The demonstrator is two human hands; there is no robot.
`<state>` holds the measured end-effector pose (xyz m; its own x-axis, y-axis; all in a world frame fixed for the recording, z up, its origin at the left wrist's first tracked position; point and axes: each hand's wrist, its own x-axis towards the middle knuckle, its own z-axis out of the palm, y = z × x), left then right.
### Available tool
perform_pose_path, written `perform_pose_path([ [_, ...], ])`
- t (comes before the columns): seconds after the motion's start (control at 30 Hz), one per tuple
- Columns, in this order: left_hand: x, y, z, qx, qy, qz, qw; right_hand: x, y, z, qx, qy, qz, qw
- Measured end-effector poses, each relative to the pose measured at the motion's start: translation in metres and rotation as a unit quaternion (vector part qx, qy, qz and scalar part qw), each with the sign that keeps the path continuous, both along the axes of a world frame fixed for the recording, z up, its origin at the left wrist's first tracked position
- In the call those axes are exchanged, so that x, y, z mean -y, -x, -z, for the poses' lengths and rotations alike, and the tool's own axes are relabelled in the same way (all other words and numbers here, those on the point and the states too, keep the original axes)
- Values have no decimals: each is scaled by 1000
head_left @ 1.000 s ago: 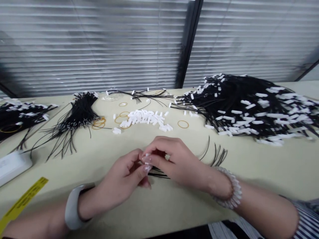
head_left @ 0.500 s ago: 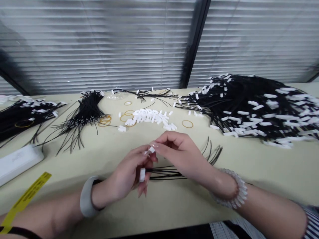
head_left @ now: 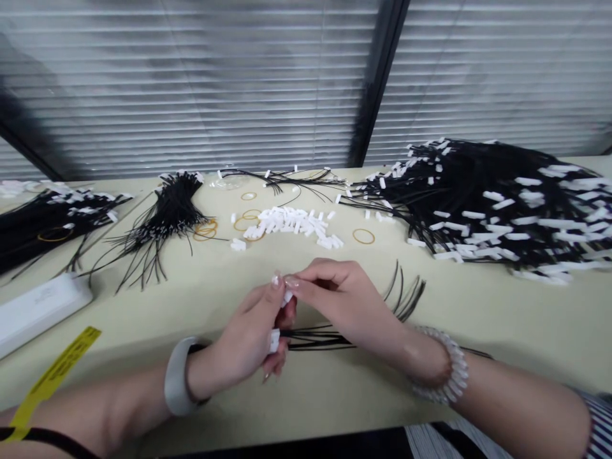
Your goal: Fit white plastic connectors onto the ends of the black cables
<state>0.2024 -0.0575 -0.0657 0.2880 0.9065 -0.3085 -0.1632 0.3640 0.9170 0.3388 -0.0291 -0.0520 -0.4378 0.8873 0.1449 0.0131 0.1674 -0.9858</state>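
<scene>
Thumb and fingers of your left hand [head_left: 243, 341] are pinched together on a small white plastic piece [head_left: 287, 298], and your right hand [head_left: 354, 306] grips it too, thumb against forefinger. Your fingertips cover most of it (whether a wire enters it can't be made out). Lower in your left hand, partly hidden by the fingers, sits a white rectangular plastic connector [head_left: 274, 341]; thin black wires [head_left: 315, 334] run from it and pass out of sight beneath your right hand. Black wire ends [head_left: 411, 301] show beyond that hand, but you cannot tell which wires they belong to. Ahead of both hands lies a loose pile of white plastic bits [head_left: 289, 223]. Right of your right hand spreads a large heap of black wires with white ends [head_left: 482, 197], cut off at the side, as is the long white plastic block [head_left: 43, 309] left of your left hand.
</scene>
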Motion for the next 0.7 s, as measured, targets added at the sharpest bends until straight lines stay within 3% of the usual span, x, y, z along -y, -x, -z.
perform_pose_path([
  [0.17, -1, 1, -4, 35, 45, -47, 997, -4, -12, -4, 129, -39, 12, 991],
  [0.33, -3, 1, -3, 23, 48, -80, 995, -7, -28, -8, 310, -144, -133, 930],
  [0.47, -3, 0, -5, -6, 53, -95, 994, -6, -31, -12, 340, -202, -151, 906],
  [0.7, -2, -2, -7, -20, 54, -117, 991, -2, -26, -15, 328, -194, -122, 916],
])
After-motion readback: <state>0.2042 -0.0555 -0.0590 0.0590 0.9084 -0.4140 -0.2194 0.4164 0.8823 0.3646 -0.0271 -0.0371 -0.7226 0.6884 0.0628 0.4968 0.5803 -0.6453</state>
